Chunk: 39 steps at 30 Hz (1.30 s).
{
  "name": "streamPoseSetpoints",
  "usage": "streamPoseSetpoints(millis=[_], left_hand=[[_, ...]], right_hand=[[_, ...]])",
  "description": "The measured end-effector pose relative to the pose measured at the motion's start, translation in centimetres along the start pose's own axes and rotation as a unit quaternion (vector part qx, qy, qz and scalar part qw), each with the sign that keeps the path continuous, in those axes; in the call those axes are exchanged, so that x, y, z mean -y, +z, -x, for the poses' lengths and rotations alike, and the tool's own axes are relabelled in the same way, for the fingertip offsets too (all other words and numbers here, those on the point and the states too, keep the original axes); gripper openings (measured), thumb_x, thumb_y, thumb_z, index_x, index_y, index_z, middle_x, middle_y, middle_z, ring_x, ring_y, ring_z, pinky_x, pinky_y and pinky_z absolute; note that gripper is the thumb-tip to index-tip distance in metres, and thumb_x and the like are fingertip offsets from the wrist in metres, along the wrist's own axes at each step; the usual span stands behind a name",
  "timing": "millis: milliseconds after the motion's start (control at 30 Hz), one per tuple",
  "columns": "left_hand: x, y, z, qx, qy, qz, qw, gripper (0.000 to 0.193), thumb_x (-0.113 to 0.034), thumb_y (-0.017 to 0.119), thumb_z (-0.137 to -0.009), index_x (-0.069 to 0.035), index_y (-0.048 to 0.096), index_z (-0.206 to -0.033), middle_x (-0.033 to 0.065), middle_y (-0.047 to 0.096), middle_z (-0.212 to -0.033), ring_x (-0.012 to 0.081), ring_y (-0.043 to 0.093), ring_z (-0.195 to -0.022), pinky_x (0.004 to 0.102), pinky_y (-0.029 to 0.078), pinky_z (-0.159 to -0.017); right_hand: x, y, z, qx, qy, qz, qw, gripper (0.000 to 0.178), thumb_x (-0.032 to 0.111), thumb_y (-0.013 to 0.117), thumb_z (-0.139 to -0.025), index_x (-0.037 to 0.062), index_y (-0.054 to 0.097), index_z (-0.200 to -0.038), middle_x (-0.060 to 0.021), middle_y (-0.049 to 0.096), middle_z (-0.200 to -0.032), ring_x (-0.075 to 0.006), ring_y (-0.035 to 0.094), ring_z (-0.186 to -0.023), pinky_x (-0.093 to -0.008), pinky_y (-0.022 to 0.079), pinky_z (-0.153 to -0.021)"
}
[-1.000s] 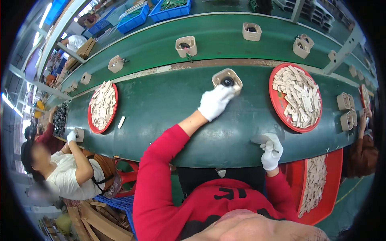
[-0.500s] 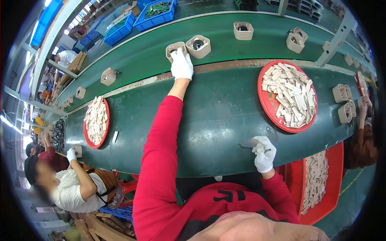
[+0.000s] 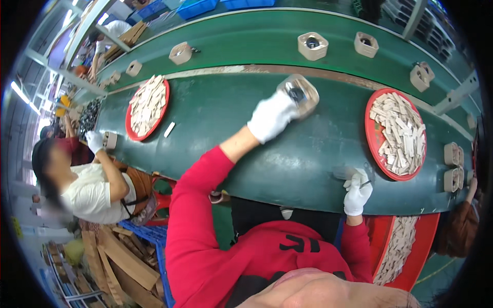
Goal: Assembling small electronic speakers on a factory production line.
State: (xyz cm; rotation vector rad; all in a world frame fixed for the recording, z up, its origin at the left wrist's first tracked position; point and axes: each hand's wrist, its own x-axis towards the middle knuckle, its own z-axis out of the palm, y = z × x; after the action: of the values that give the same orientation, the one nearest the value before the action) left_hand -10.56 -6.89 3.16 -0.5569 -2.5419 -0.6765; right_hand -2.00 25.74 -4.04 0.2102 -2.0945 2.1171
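Note:
My left hand [image 3: 272,117], in a white glove, grips a beige open-topped casing [image 3: 309,107] by its near left side. The casing is tilted over the green worktop, and a dark round part shows inside it. Lower right, my gloved right hand [image 3: 358,192] has its fingers pinched together just over the worktop. A thin translucent greyish piece [image 3: 343,173] juts out to the left of these fingers, and a short dark end pokes out on their right. What exactly the right hand holds is too blurred to name.
Beige casings [image 3: 312,49] stand on the green conveyor [image 3: 246,41] beyond the worktop. Red plates of pale strips lie left [image 3: 167,100] and right [image 3: 377,136]. More casings [image 3: 452,154] stand far right. A red bin [image 3: 418,256] sits lower right. A co-worker [image 3: 87,179] sits at left.
My left hand has lifted one casing off the conveyor and brought it nearer, over the worktop. The casing that stood beside it remains on the conveyor. The view has turned; my right hand stays pinched.

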Motion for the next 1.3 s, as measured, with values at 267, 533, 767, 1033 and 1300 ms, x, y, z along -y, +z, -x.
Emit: streamPoseSetpoints(millis=[267,533,767,1033,1300], left_hand=[[-9.1,-2.6,12.0,0.049,0.038,0.137,0.989,0.027,-0.014,0.075,-0.08,-0.009,0.065,-0.104,0.0115,0.067,-0.103,0.0335,0.067,-0.091,0.0394,0.056,-0.075],[-12.1,0.5,15.1,-0.107,-0.181,0.04,0.977,0.059,0.001,0.071,-0.076,-0.001,0.053,-0.131,0.0249,0.05,-0.138,0.0413,0.056,-0.118,0.0417,0.052,-0.093],[-11.6,0.8,13.9,-0.038,-0.146,-0.047,0.987,0.067,-0.004,0.069,-0.075,0.007,0.044,-0.136,0.0285,0.046,-0.141,0.0467,0.047,-0.125,0.0491,0.04,-0.106],[-11.2,1.0,13.5,-0.013,-0.164,0.049,0.985,0.071,0.004,0.061,-0.075,0.01,0.035,-0.141,0.0373,0.037,-0.145,0.051,0.052,-0.118,0.0477,0.046,-0.1],[-10.4,0.2,12.4,0.05,-0.127,0.003,0.991,0.075,0.004,0.06,-0.07,0.013,0.034,-0.14,0.0402,0.031,-0.146,0.0513,0.05,-0.12,0.0493,0.046,-0.1]], right_hand=[[2.4,1.9,-1.0,0.0,0.022,0.048,0.999,0.016,0.012,0.054,-0.1,-0.0003,0.065,-0.102,-0.0006,0.06,-0.071,-0.0048,0.046,-0.056,-0.0201,0.035,-0.052],[9.5,3.7,-0.9,0.232,-0.256,0.192,0.919,0.024,-0.01,0.07,-0.078,0.0018,0.065,-0.099,-0.0153,0.068,-0.106,-0.024,0.069,-0.081,-0.0299,0.055,-0.073],[9.7,4.9,-1.7,0.376,-0.224,0.36,0.824,0.03,0.006,0.076,-0.076,0.0107,0.065,-0.103,-0.0143,0.062,-0.12,-0.0321,0.068,-0.093,-0.0362,0.057,-0.072],[13.5,3.1,-4.8,0.494,-0.099,0.288,0.814,0.076,0.031,0.086,-0.063,0.0062,0.057,-0.13,-0.014,0.058,-0.127,-0.0297,0.066,-0.102,-0.0368,0.055,-0.08],[5.6,6.8,-5.7,0.358,-0.115,0.267,0.887,0.042,0.013,0.067,-0.083,0.0004,0.061,-0.122,-0.0195,0.066,-0.114,-0.0347,0.068,-0.101,-0.0378,0.054,-0.087]])
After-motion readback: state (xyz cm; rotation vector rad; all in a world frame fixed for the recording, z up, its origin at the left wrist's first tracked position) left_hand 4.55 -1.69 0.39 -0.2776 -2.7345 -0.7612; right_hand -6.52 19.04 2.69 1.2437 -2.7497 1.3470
